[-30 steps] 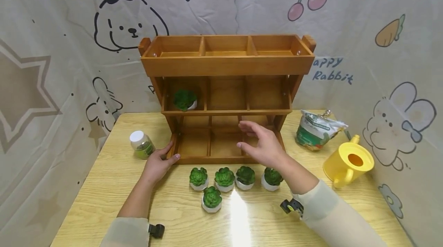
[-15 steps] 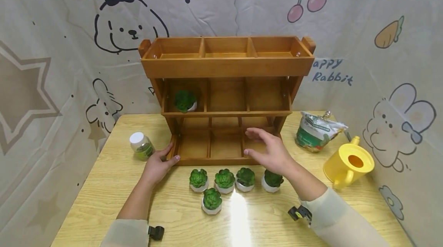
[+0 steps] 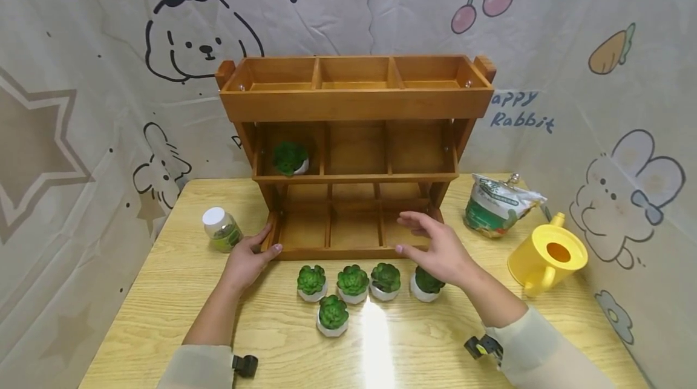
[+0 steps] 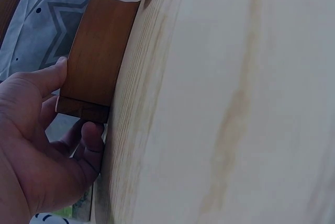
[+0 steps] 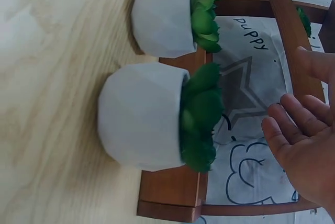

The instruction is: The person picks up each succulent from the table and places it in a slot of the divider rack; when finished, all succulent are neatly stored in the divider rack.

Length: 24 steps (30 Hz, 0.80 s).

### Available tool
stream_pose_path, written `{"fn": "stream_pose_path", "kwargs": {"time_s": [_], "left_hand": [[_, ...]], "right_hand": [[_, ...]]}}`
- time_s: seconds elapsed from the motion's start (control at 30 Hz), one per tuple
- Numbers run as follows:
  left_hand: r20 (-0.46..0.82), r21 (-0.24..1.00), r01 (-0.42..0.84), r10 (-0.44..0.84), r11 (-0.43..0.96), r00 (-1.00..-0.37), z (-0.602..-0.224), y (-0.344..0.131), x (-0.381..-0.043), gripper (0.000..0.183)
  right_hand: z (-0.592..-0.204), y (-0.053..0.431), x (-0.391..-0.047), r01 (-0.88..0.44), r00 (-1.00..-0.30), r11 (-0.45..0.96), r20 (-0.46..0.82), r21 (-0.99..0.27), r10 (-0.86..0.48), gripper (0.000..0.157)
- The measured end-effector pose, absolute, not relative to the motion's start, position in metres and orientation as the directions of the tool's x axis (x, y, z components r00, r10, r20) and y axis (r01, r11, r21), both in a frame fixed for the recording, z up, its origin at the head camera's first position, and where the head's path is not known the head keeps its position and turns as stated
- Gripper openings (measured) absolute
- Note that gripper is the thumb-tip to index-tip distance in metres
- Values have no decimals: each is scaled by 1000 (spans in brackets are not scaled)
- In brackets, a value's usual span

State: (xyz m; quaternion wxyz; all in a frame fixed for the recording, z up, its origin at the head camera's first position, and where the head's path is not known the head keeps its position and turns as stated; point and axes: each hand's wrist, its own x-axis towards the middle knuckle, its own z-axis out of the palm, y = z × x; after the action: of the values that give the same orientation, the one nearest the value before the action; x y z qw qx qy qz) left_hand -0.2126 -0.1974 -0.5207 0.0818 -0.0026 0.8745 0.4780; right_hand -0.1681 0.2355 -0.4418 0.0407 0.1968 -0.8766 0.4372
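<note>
A three-tier wooden shelf (image 3: 354, 106) stands on the table, each tier split into three compartments. My left hand (image 3: 247, 263) grips its lower left corner; in the left wrist view the thumb (image 4: 52, 75) lies against the wooden front board (image 4: 97, 51), with the fingers bent round the end. My right hand (image 3: 441, 253), fingers spread and holding nothing, hovers before the bottom right compartment. Below it, partly covered, sits the rightmost potted succulent (image 3: 426, 285), large in the right wrist view as a white faceted pot (image 5: 141, 116). Another succulent (image 3: 290, 158) leans in the middle tier's left compartment.
Several more potted succulents (image 3: 352, 284) stand before the shelf, one (image 3: 332, 316) nearer me. A white-lidded jar (image 3: 223, 230) is left of the shelf. A green and white bag (image 3: 498, 206) and a yellow watering can (image 3: 546, 259) stand at right. Printed cloth (image 3: 327, 8) hangs behind.
My right hand has moved right and toward me, from the middle of the bottom tier to over the rightmost succulent. My left hand stays at the shelf corner.
</note>
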Motion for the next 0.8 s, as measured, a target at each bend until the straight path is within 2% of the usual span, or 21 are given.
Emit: {"fn": "stream_pose_path", "kwargs": {"time_s": [0.8], "left_hand": [[-157, 838, -97, 66, 537, -985, -523, -199, -213, 75]], "right_hand": [[-471, 267, -142, -280, -949, 572, 132, -771, -287, 68]]}}
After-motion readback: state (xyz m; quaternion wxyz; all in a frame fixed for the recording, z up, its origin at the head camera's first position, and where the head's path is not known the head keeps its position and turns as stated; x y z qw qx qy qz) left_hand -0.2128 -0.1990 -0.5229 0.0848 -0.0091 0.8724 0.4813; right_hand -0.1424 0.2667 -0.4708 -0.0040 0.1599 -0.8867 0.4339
